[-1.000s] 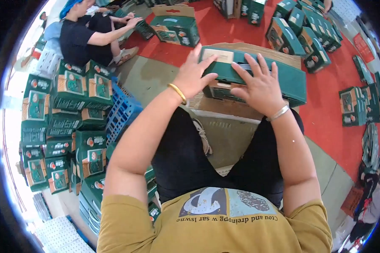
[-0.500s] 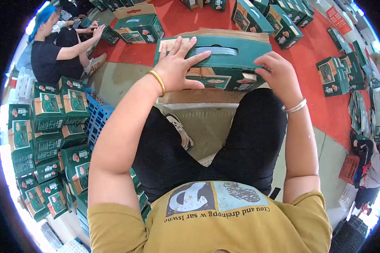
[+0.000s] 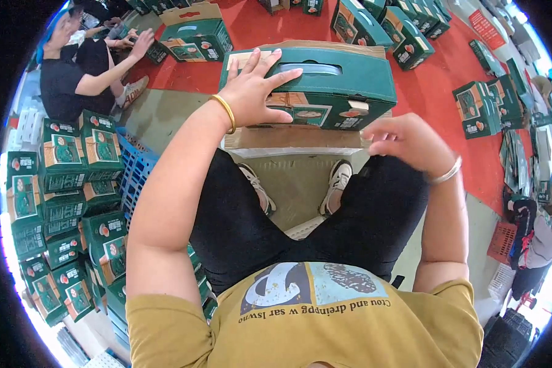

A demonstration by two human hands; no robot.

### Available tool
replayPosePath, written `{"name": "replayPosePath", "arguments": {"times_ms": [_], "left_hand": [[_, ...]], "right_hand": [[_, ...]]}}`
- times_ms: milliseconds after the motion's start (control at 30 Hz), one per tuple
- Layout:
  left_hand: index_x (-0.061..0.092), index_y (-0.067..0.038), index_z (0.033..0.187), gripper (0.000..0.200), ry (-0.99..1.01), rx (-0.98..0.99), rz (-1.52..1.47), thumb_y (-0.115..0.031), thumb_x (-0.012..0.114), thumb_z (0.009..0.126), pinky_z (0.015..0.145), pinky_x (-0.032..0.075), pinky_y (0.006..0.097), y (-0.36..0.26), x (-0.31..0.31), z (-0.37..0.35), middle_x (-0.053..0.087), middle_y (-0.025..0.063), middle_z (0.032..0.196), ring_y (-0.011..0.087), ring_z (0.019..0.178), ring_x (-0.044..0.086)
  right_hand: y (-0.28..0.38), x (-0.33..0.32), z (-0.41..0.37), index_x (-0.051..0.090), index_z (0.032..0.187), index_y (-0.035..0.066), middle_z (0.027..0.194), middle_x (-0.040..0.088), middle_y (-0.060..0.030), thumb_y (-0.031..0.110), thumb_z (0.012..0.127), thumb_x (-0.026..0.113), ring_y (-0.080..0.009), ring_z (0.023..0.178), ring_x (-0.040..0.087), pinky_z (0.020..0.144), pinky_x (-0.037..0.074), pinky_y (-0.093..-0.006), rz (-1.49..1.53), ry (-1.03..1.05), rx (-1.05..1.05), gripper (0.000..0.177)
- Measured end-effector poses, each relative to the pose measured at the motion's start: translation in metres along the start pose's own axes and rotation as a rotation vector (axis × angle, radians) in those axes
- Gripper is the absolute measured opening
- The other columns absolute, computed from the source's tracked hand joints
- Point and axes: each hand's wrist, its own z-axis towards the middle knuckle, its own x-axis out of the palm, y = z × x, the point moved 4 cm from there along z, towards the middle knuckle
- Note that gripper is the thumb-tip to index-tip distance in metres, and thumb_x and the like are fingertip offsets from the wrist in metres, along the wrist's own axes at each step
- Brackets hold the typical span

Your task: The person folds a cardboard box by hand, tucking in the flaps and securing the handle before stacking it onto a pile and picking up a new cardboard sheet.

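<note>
A green printed carton [image 3: 365, 76] with a pale plastic carrying handle [image 3: 313, 69] in its top stands in front of my knees. My left hand [image 3: 254, 92] lies spread over its left end, fingers on the top and thumb down the near side. Off the lower right corner of the carton, my right hand [image 3: 405, 138] hangs above my knee, slightly blurred. Its fingers are bent and apart from the thumb, and nothing shows between them. A small flap [image 3: 357, 107] sticks out from the carton's near side. Under the carton is a brown cardboard surface [image 3: 300, 138].
Stacked green cartons [image 3: 64, 156] stand at my left, beside a blue plastic crate [image 3: 135, 168]. A seated co-worker [image 3: 73, 80] handles a carton at the upper left. More cartons [image 3: 478, 110] stand on the red floor covering [image 3: 435, 92]. A red basket [image 3: 503, 242] lies at the right.
My right hand has come away from the carton's right end, moving down toward my knee. My left hand stays spread on the carton. The co-worker's near hand has lifted off their carton.
</note>
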Motion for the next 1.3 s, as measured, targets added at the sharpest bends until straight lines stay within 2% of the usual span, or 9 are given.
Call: {"name": "replayPosePath", "arguments": {"times_ms": [100, 233, 333, 467, 500, 633, 800, 1000, 1300], "left_hand": [[0.044, -0.029, 0.143, 0.084, 0.046, -0.041, -0.009, -0.057, 0.078, 0.072, 0.115, 0.025, 0.0556, -0.005, -0.008, 0.010, 0.034, 0.0206, 0.153, 0.0462, 0.142, 0.029], [0.051, -0.010, 0.126, 0.079, 0.205, -0.159, 0.000, -0.057, 0.081, 0.070, 0.104, 0.042, 0.0512, -0.040, -0.026, 0.046, 0.047, 0.0287, 0.130, 0.0458, 0.126, 0.045], [0.052, 0.000, 0.127, 0.090, 0.005, 0.077, 0.019, -0.063, 0.078, 0.069, 0.115, 0.030, 0.0533, -0.052, -0.002, 0.068, 0.040, 0.0288, 0.143, 0.0493, 0.137, 0.034], [0.043, -0.014, 0.144, 0.086, -0.040, -0.009, -0.069, -0.066, 0.067, 0.080, 0.118, 0.022, 0.0560, -0.038, 0.013, 0.087, 0.029, 0.0193, 0.157, 0.0500, 0.143, 0.026], [0.033, -0.030, 0.152, 0.080, 0.041, -0.017, -0.026, -0.064, 0.061, 0.086, 0.119, 0.020, 0.0557, -0.038, 0.008, 0.092, 0.024, 0.0118, 0.162, 0.0485, 0.145, 0.024], [0.024, -0.042, 0.155, 0.080, 0.169, -0.008, 0.022, -0.065, 0.059, 0.086, 0.120, 0.019, 0.0542, -0.029, 0.008, 0.112, 0.020, 0.0072, 0.164, 0.0451, 0.147, 0.022], [0.025, -0.041, 0.155, 0.093, 0.272, 0.000, -0.048, -0.064, 0.071, 0.077, 0.121, 0.018, 0.0542, -0.011, 0.000, 0.134, 0.020, 0.0058, 0.164, 0.0430, 0.148, 0.021], [0.025, -0.041, 0.155, 0.102, 0.358, -0.024, -0.092, -0.059, 0.079, 0.070, 0.121, 0.020, 0.0535, 0.004, 0.003, 0.153, 0.021, 0.0043, 0.164, 0.0391, 0.148, 0.023], [0.028, -0.043, 0.153, 0.098, 0.371, -0.023, -0.131, -0.057, 0.079, 0.071, 0.119, 0.026, 0.0529, 0.013, 0.007, 0.166, 0.024, 0.0042, 0.163, 0.0356, 0.146, 0.030]], "right_hand": [[0.012, 0.022, 0.000, 0.070, 0.087, 0.012, 0.079, 0.064, -0.0061, 0.017, 0.081, 0.074, -0.0273, 0.074, 0.066, 0.068, 0.053, -0.0364, -0.376, -0.679, -0.037, 0.009], [0.002, 0.034, 0.020, 0.067, 0.096, 0.012, 0.091, 0.058, -0.0037, 0.012, 0.079, 0.073, -0.0245, 0.085, 0.062, 0.067, 0.053, -0.0366, -0.563, -0.800, -0.202, 0.018], [-0.009, 0.021, 0.035, 0.066, 0.097, 0.012, 0.089, 0.058, -0.0039, 0.012, 0.079, 0.073, -0.0245, 0.084, 0.062, 0.067, 0.053, -0.0365, -0.590, -0.823, -0.305, 0.020], [-0.017, 0.006, 0.060, 0.067, 0.096, 0.012, 0.093, 0.063, -0.0035, 0.012, 0.079, 0.073, -0.0244, 0.086, 0.064, 0.068, 0.053, -0.0364, -0.542, -0.882, -0.326, 0.018], [-0.019, 0.002, 0.066, 0.066, 0.097, 0.011, 0.096, 0.064, -0.0036, 0.012, 0.078, 0.073, -0.0242, 0.088, 0.065, 0.070, 0.054, -0.0368, -0.554, -0.870, -0.339, 0.020], [-0.024, -0.005, 0.080, 0.066, 0.103, 0.010, 0.106, 0.064, -0.0050, 0.015, 0.077, 0.075, -0.0255, 0.096, 0.063, 0.079, 0.054, -0.0369, -0.590, -0.874, -0.358, 0.028], [-0.038, -0.011, 0.098, 0.065, 0.113, 0.008, 0.115, 0.062, -0.0067, 0.018, 0.075, 0.078, -0.0281, 0.104, 0.060, 0.088, 0.053, -0.0379, -0.566, -0.876, -0.283, 0.042], [-0.043, -0.026, 0.117, 0.067, 0.110, 0.007, 0.111, 0.063, -0.0081, 0.013, 0.074, 0.078, -0.0293, 0.105, 0.059, 0.092, 0.049, -0.0400, -0.492, -0.859, -0.173, 0.038], [-0.047, -0.018, 0.120, 0.070, 0.099, 0.006, 0.101, 0.065, -0.0066, 0.005, 0.069, 0.078, -0.0277, 0.096, 0.062, 0.084, 0.052, -0.0380, -0.469, -0.986, -0.309, 0.031]]}}
